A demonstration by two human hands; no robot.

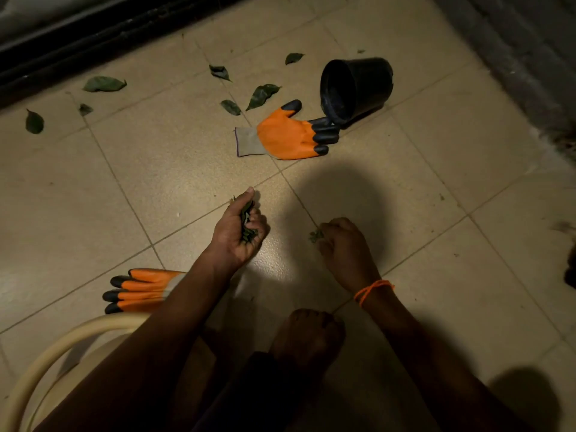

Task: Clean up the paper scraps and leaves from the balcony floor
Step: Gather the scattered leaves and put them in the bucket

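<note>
Clutching a bunch of leaves [247, 224] in the curled left hand [237, 230], right hand [344, 247] pinching a small leaf scrap [315, 236] at floor level, tipped black pot [355, 88] beyond

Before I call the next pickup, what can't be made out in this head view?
- Inside of the tipped black pot: too dark to see.
- Near glove: cuff hidden by the left forearm.
- Scrap at the right hand: too small to identify.
- Dark object at the right edge: cut off.
- No paper scraps discernible.
</note>
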